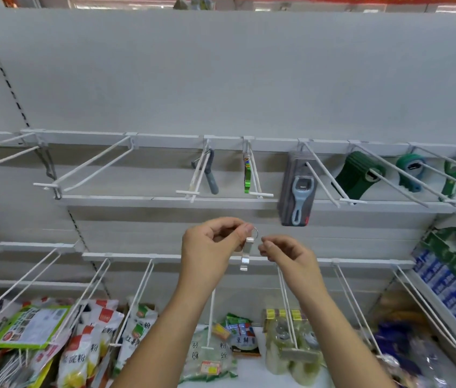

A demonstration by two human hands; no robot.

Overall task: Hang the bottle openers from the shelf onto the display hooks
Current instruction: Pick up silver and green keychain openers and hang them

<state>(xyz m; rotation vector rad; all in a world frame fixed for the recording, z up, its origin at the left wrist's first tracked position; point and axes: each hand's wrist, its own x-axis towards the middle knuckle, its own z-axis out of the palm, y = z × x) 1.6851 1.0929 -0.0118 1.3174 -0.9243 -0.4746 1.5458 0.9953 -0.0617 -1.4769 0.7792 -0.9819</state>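
Observation:
My left hand (210, 247) pinches a small silver bottle opener (245, 259) by its top, where a key ring (255, 233) sticks out to the right. The opener hangs down between both hands. Just right of the ring, my right hand (288, 254) has its fingers curled and thumb and forefinger pinched together; I cannot tell if it touches the ring. Above, white display hooks (253, 175) jut from a rail. One hook carries green and coloured openers (247, 177), and the hook to its left (197, 177) carries a grey opener (210, 175).
Further right hang a grey carded peeler (297, 189) and green tools (358, 175). Two bare hooks (92, 169) stand at the left. Below are a lower row of hooks (137, 298), food packets (87, 340) and blue cartons (451, 284) on a shelf at right.

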